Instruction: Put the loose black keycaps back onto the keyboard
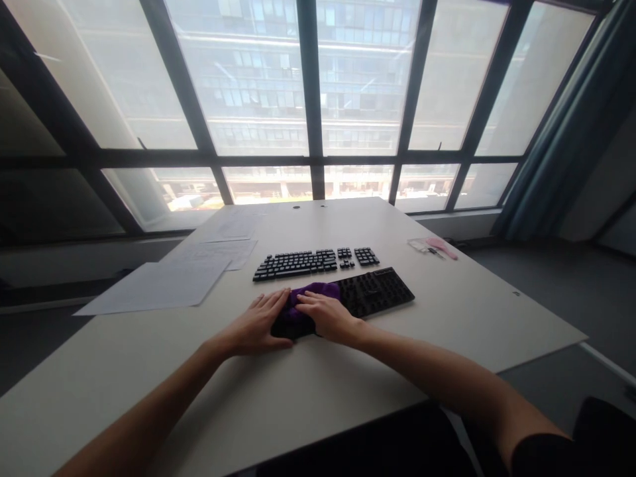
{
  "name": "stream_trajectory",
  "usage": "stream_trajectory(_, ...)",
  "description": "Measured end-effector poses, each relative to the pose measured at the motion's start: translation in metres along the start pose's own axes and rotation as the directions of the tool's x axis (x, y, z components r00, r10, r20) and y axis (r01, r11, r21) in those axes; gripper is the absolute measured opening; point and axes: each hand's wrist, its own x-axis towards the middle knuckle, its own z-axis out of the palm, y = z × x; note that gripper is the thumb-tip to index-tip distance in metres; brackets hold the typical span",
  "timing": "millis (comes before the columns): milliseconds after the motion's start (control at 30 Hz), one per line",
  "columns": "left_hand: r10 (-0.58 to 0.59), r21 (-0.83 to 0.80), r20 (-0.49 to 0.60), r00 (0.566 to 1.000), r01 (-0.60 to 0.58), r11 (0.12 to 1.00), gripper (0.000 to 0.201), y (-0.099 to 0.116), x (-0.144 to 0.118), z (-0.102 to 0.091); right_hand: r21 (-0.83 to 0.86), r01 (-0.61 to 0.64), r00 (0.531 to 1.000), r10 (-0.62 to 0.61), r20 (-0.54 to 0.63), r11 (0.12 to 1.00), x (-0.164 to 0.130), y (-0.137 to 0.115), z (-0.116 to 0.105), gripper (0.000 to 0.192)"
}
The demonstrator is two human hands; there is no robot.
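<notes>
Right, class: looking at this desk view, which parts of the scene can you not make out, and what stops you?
- Head view: near end of the black keyboard, covered by the left hand, right hand and purple cloth.
- Print on the paper sheets: too small.
- Small pink items at the table's right edge: too small to identify.

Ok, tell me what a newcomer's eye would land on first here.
First, both hands at the table's middle: the left hand steadies the near end of a bare black keyboard frame, while the right hand presses a purple cloth onto it. Just behind lie the removed keycaps, laid out in rows, with paper sheets to the left.
</notes>
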Motion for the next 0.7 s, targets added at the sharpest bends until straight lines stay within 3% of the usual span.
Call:
stream_trajectory(167, 0.000, -0.027, -0.051, 0.999, -0.002, 1.000, 0.120, 0.002, 0.000, -0.005, -0.129, -0.037, 0.999, 0.037, -0.001, 0.991, -0.041, 0.041, -0.039, 0.051)
stream_trajectory(300, -0.013, -0.031, -0.048, 0.999, 0.012, 0.999, 0.120, 0.000, 0.000, -0.003, -0.214, -0.229, 0.973, 0.218, -0.077, 0.950, -0.074, 0.083, -0.069, 0.059)
stream_trajectory(400, -0.020, -0.026, -0.041, 0.999, 0.019, 0.999, 0.119, -0.001, 0.000, -0.002, -0.159, -0.394, 0.915, 0.370, -0.160, 0.905, -0.096, 0.112, -0.088, 0.056)
stream_trajectory(467, -0.022, -0.027, -0.047, 0.999, 0.021, 0.999, 0.119, -0.001, 0.000, -0.003, 0.014, -0.496, 0.842, 0.485, -0.237, 0.868, -0.110, 0.131, -0.101, 0.051)
stream_trajectory(533, -0.023, -0.031, -0.052, 0.998, 0.021, 0.999, 0.119, 0.000, 0.000, -0.003, 0.275, -0.533, 0.736, 0.599, -0.315, 0.800, -0.123, 0.149, -0.113, 0.046)
stream_trajectory(700, -0.017, -0.027, -0.054, 0.998, 0.016, 1.000, 0.118, -0.003, 0.001, -0.002, 0.751, -0.414, 0.427, 0.838, -0.338, 0.514, -0.160, 0.198, -0.147, 0.035)
